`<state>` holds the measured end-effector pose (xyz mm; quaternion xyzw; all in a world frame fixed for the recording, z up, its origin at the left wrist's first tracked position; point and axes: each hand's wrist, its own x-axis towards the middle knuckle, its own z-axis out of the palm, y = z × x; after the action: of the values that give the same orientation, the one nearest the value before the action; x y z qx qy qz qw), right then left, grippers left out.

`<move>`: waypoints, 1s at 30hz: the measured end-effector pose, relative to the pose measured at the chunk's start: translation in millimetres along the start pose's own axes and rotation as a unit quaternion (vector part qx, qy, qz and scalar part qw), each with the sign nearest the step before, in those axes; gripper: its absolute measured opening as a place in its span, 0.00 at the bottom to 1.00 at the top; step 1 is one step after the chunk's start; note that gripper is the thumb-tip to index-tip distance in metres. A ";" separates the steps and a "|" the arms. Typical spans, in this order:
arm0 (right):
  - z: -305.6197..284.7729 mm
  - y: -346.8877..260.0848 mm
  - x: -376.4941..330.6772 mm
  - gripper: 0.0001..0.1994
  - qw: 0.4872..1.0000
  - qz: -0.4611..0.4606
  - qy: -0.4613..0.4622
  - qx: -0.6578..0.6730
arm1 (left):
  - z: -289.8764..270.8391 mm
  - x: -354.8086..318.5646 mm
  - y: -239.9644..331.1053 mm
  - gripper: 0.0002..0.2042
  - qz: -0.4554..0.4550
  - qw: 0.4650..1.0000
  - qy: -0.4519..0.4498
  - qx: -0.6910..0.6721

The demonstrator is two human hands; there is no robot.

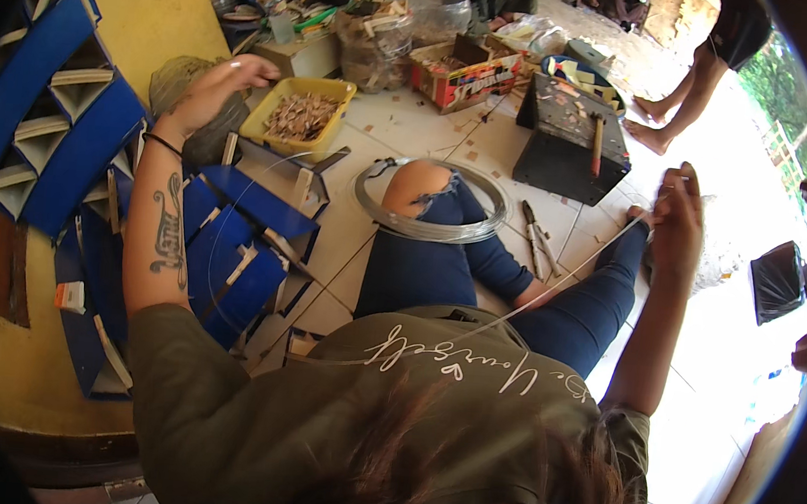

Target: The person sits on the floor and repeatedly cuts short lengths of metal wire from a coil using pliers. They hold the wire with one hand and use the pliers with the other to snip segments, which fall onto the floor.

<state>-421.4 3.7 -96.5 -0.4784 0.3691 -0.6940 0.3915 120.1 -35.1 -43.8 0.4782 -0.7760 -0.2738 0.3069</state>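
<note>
A coil of thin metal wire [434, 230] lies around my raised knee. A loose strand [569, 278] of that wire runs up across my shirt to my right hand [680, 212], which is raised at the right with its fingers closed on it. The strand also arcs through the air at the left, below my left hand [215, 90]. That hand is raised near a yellow tray [348, 96] of small brown chips, fingers extended and nothing visible in them. Pliers [539, 241] with dark jaws rest on the tiles to the right of the coil.
Blue panels with wooden slats [56, 144] stand and lie at the left. A hammer [597, 144] lies on a black box [563, 156]. Behind are a carton [465, 77], filled plastic bags [372, 51] and other people. A standing person's legs [686, 94] show at the far right.
</note>
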 end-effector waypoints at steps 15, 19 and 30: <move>84.1 101.4 75.9 0.08 0.932 0.196 -0.296 0.072 | 226.3 -28.6 126.1 0.14 -0.211 0.833 -0.305 -0.410; 81.8 115.2 78.4 0.07 0.923 0.243 -0.268 0.130 | 230.3 -41.3 73.8 0.13 -0.109 0.943 -0.250 -0.192; 30.3 163.4 72.0 0.10 0.927 0.282 -0.244 0.033 | 232.0 -222.7 -39.3 0.17 -0.211 0.871 -0.420 -0.142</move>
<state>-378.4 -133.9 -206.3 -0.4955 0.3587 -0.4285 0.6650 50.3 182.6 -273.3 0.4220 -0.6651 -0.6141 -0.0488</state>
